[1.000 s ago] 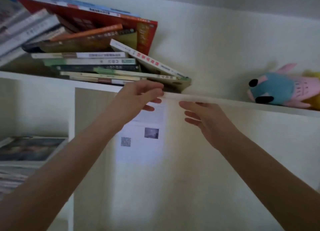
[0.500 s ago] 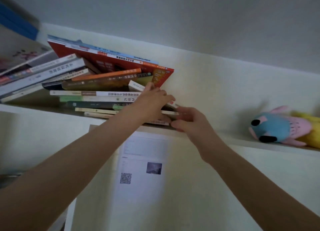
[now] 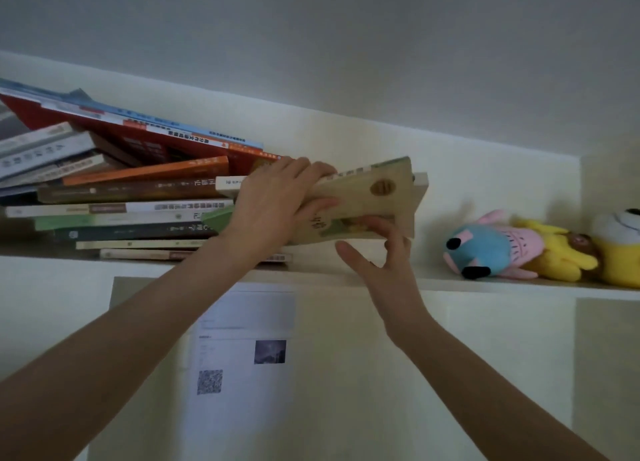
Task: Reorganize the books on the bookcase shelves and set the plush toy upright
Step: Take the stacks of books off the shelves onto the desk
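Shelf edge [image 3: 485, 283] below — left hand [image 3: 273, 204] grips tilted book [image 3: 375, 202], right hand [image 3: 384, 265] props it, fingers spread.

A white printed sheet [image 3: 242, 408] hangs flat in the lower middle of the view, with a QR code [image 3: 209, 381] at its left and a small dark photo [image 3: 269, 352] up and right of the code; its faint print is too blurred to read. A plain grey wall [image 3: 346, 45] fills the top. At far right, a yellow soft toy [image 3: 557, 256] touches a round yellow and white toy [image 3: 620, 249].
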Motion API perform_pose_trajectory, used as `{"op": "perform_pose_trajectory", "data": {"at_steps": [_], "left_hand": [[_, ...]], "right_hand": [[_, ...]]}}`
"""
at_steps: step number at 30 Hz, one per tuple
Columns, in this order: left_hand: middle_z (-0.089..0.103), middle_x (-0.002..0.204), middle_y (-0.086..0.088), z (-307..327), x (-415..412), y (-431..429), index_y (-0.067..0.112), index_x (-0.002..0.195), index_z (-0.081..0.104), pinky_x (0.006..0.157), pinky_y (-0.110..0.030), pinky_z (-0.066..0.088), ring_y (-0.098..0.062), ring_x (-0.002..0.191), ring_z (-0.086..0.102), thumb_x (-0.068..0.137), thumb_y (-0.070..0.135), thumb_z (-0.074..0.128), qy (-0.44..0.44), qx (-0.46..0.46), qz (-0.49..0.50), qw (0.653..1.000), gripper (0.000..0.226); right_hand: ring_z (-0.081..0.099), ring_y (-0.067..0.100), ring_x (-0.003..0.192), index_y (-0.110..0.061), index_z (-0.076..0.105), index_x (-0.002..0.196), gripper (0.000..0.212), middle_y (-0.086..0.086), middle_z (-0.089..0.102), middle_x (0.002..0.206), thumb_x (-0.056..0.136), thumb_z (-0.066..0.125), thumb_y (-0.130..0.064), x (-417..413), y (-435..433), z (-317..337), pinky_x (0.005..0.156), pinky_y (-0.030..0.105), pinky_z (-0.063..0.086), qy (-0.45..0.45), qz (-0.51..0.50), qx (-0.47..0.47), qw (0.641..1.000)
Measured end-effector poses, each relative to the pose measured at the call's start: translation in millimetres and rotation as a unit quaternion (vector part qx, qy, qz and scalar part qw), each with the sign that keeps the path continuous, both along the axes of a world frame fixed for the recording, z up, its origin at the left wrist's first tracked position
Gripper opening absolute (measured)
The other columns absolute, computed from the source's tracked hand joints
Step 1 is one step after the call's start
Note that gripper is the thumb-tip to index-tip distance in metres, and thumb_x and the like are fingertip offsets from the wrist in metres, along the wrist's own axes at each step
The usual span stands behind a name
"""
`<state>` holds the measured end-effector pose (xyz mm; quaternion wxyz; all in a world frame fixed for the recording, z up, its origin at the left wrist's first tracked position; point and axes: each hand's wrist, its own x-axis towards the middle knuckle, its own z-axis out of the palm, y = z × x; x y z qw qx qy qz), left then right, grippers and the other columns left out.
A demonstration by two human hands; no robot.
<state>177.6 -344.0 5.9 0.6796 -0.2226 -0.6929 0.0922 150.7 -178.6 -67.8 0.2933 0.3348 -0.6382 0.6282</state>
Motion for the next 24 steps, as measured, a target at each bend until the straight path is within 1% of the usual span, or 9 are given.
{"op": "perform_pose_trajectory", "data": {"at_steps": [3, 6, 8, 10, 12, 16, 19, 21, 24], "left_hand": [[0.064, 0.094, 0.002, 10, 13, 37, 0.018, 0.114, 0.056, 0.066, -0.033, 0.051, -0.016, 0.082, 0.062, 0.091, 0.051, 0.048, -0.07, 0.138, -0.123, 0.98, 0.041], [0.063, 0.089, 0.011, 8, 16, 68, 0.024, 0.105, 0.049, 0.071, -0.037, 0.056, -0.008, 0.079, 0.064, 0.09, 0.048, 0.055, -0.192, 0.283, -0.32, 0.884, 0.029], [0.066, 0.091, 0.01, 5, 16, 86, 0.024, 0.104, 0.05, 0.067, -0.028, 0.058, -0.004, 0.077, 0.066, 0.089, 0.046, 0.057, -0.227, 0.331, -0.394, 0.826, 0.027], [0.068, 0.092, 0.007, -2, 18, 101, 0.025, 0.103, 0.052, 0.06, -0.017, 0.055, -0.001, 0.074, 0.067, 0.089, 0.044, 0.058, -0.258, 0.356, -0.446, 0.78, 0.025], [0.07, 0.093, 0.004, -9, 19, 117, 0.023, 0.106, 0.056, 0.059, -0.016, 0.055, -0.003, 0.074, 0.068, 0.088, 0.042, 0.06, -0.293, 0.374, -0.485, 0.734, 0.026], [0.073, 0.081, 0.006, -34, 19, 152, 0.021, 0.105, 0.061, 0.051, -0.014, 0.051, -0.004, 0.067, 0.069, 0.089, 0.037, 0.058, -0.37, 0.39, -0.526, 0.659, 0.022], [0.075, 0.085, 0.003, -60, 10, 179, 0.018, 0.106, 0.063, 0.058, -0.022, 0.056, -0.011, 0.075, 0.072, 0.09, 0.038, 0.056, -0.456, 0.39, -0.541, 0.59, 0.026], [0.075, 0.088, 0.002, -85, 0, 200, 0.017, 0.107, 0.062, 0.063, -0.025, 0.057, -0.012, 0.078, 0.072, 0.09, 0.037, 0.057, -0.479, 0.395, -0.527, 0.581, 0.027], [0.073, 0.091, 0.001, -135, -17, 232, 0.017, 0.111, 0.06, 0.064, -0.025, 0.057, -0.01, 0.078, 0.071, 0.089, 0.036, 0.059, -0.52, 0.393, -0.486, 0.582, 0.029]], "right_hand": [[0.03, 0.0, 0.118, -0.044, 0.037, 0.117, 0.06, -0.007, 0.024, 0.139, 0.076, 0.077, -0.025, -1, 14, 7, 0.086, -0.003, 0.034, 0.046, -0.039, -0.045, 0.997], [0.017, -0.005, 0.131, -0.043, 0.033, 0.118, 0.069, -0.002, 0.008, 0.15, 0.073, 0.079, -0.018, 3, 37, 17, 0.106, 0.018, 0.036, 0.111, -0.101, -0.079, 0.985], [0.013, -0.03, 0.117, -0.034, 0.036, 0.125, 0.072, 0.002, 0.007, 0.152, 0.072, 0.079, -0.015, 5, 60, 19, 0.094, -0.004, 0.027, 0.149, -0.139, -0.078, 0.976], [0.007, -0.043, 0.101, -0.034, 0.037, 0.127, 0.072, 0.003, 0.007, 0.151, 0.072, 0.08, -0.015, 8, 84, 15, 0.078, -0.014, 0.02, 0.16, -0.16, -0.06, 0.972], [0.009, -0.035, 0.113, -0.045, 0.035, 0.127, 0.076, 0.0, 0.005, 0.152, 0.069, 0.081, -0.028, 11, 108, 8, 0.086, -0.009, 0.022, 0.156, -0.177, -0.043, 0.971], [0.022, 0.003, 0.136, -0.052, 0.035, 0.133, 0.084, -0.004, 0.02, 0.148, 0.063, 0.082, -0.045, 18, 158, -15, 0.107, 0.024, 0.037, 0.132, -0.21, -0.021, 0.969], [0.019, 0.007, 0.139, -0.054, 0.038, 0.129, 0.084, -0.001, 0.019, 0.145, 0.06, 0.084, -0.048, 26, 196, -40, 0.1, 0.008, 0.037, 0.087, -0.228, 0.004, 0.97], [0.024, 0.001, 0.135, -0.052, 0.04, 0.128, 0.084, -0.002, 0.021, 0.141, 0.058, 0.085, -0.043, 30, 219, -66, 0.09, -0.001, 0.037, 0.039, -0.237, 0.005, 0.971], [0.034, 0.004, 0.131, -0.055, 0.043, 0.125, 0.081, -0.006, 0.023, 0.138, 0.055, 0.081, -0.043, 34, 246, -119, 0.098, 0.015, 0.044, -0.064, -0.244, -0.003, 0.968]]}}
